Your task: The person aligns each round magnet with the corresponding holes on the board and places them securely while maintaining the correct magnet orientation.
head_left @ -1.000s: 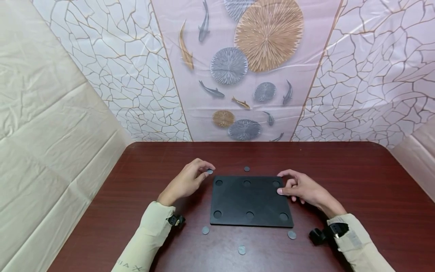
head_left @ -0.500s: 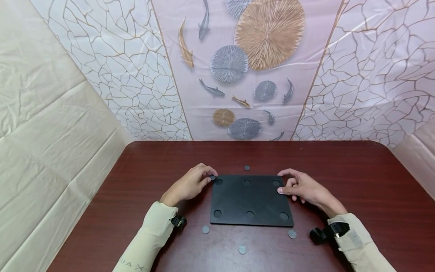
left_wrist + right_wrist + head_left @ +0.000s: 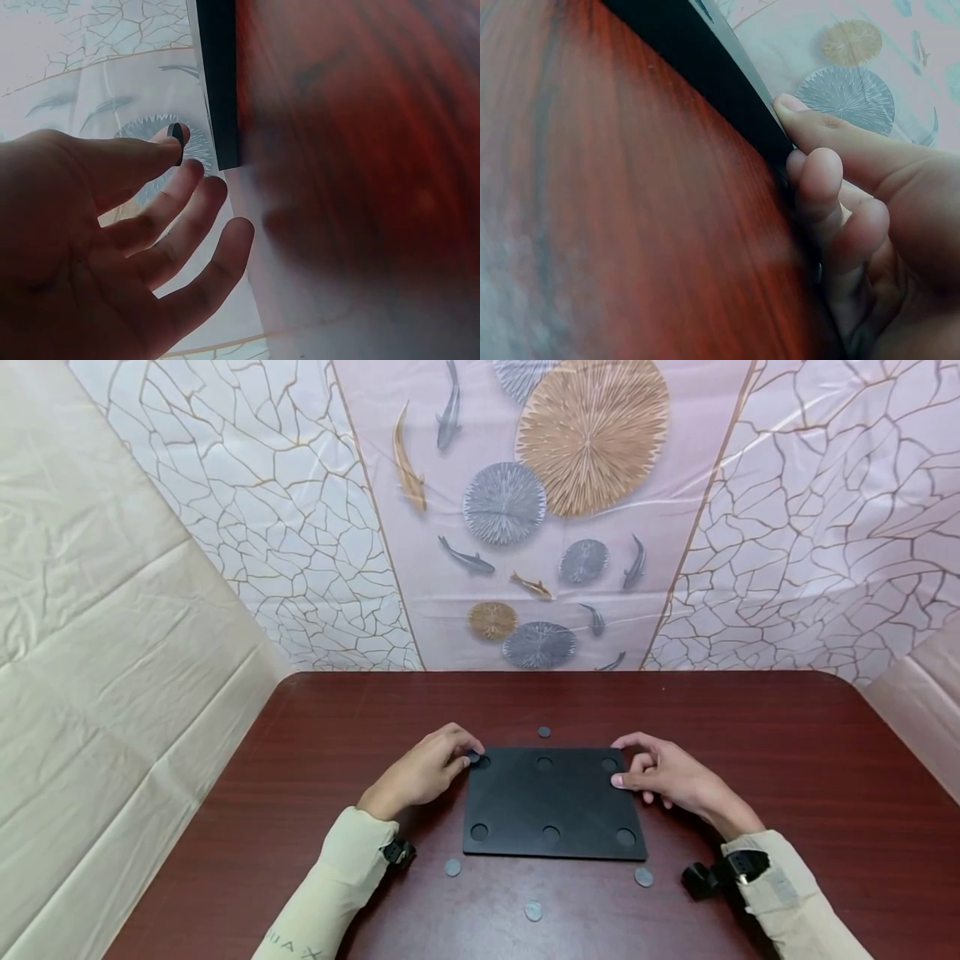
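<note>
A flat black rectangular board lies on the table, with several round recesses along its far and near edges. My left hand pinches a small round disc between thumb and forefinger, at the board's far left corner beside the recess there. The other left fingers stay loosely bent. At the far right corner, my right hand holds the board, its thumb on the top face and its fingers by the side edge. Grey discs lie around the board: one behind it and several in front, including one at the middle.
The reddish-brown wooden table has rounded far corners. A patterned cloth wall rises behind it, and a cream cloth hangs on the left. Two more discs sit near the board's front corners, left and right.
My left hand has moved slightly right and toward me, bringing the disc from beyond the board to its far left corner. The right hand and board have stayed put.
</note>
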The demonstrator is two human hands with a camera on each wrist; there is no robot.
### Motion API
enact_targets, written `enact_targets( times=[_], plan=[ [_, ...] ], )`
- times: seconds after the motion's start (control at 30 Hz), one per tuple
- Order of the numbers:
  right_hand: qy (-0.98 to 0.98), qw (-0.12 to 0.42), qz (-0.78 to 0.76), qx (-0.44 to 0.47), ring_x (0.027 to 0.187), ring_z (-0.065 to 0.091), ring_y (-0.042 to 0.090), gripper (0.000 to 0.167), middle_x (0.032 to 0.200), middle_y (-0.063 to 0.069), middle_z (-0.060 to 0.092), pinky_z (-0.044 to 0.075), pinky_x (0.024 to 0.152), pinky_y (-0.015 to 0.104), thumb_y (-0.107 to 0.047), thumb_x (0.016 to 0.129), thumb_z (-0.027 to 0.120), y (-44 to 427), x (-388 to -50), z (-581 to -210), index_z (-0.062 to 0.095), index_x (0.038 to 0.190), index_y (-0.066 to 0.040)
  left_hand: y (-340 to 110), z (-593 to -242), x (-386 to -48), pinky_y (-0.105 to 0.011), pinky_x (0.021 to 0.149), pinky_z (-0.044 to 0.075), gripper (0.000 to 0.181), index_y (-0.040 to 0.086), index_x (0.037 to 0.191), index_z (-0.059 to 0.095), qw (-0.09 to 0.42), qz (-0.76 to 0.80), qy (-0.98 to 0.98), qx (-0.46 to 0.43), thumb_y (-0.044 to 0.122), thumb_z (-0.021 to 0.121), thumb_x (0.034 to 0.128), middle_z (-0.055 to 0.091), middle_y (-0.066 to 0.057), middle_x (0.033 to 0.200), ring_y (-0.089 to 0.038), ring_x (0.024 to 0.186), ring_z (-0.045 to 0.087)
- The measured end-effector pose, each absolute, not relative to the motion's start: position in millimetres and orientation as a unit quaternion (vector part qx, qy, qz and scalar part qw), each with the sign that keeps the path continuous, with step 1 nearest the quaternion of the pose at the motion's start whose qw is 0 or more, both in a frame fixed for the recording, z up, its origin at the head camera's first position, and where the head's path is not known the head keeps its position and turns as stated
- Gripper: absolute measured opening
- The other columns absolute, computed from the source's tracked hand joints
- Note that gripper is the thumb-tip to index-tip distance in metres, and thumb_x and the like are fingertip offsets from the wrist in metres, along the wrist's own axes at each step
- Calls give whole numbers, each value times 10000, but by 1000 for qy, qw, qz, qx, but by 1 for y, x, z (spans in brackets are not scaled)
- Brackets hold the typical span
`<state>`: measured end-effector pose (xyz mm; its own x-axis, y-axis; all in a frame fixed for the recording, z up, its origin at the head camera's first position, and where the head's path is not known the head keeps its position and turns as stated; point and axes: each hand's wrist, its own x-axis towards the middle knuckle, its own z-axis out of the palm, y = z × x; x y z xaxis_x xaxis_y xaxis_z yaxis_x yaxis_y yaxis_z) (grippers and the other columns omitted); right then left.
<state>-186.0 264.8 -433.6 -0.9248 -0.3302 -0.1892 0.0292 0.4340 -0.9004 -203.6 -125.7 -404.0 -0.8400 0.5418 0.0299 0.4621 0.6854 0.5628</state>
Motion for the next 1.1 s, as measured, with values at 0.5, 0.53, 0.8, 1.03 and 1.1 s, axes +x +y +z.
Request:
enact_targets(
  times=[0.5,0.53,0.8,1.03,1.1],
  plan=[
    [828,172,-525,-95,530,551,136,626,707,57,592,418,404,266,-159,958,801,265,-186,-432,470,1456,27,-122,-407,-204,-406,946,549,200,143,1225,731,67,256,931,252,83,662,1048,648,-1,1254,-189,1107,649],
    [828,172,-525,-94,530,551,135,628,705,56,592,418,404,265,-158,956,803,265,-186,-432,470,1455,28,-121,-407,-204,-408,943,549,197,146,1220,733,65,255,931,252,84,664,1047,648,1,1250,-187,1101,649],
    [832,168,-519,-99,537,550,140,622,712,62,593,426,406,272,-164,959,800,266,-186,-431,473,1453,27,-119,-408,-202,-419,903,548,181,163,1196,738,67,265,933,233,89,665,1048,633,2,1250,-186,1091,646],
    [830,169,-523,-96,534,549,134,621,712,56,595,423,405,267,-160,957,802,265,-186,-433,474,1451,27,-118,-407,-202,-429,908,550,173,180,1188,743,72,264,936,219,109,667,1050,627,11,1242,-189,1109,656],
    [830,169,-523,-95,535,550,133,624,712,55,596,424,406,267,-164,956,804,265,-186,-434,474,1453,23,-117,-407,-202,-433,914,549,174,182,1188,746,74,264,937,216,111,667,1051,627,11,1244,-190,1111,655]
  ],
)
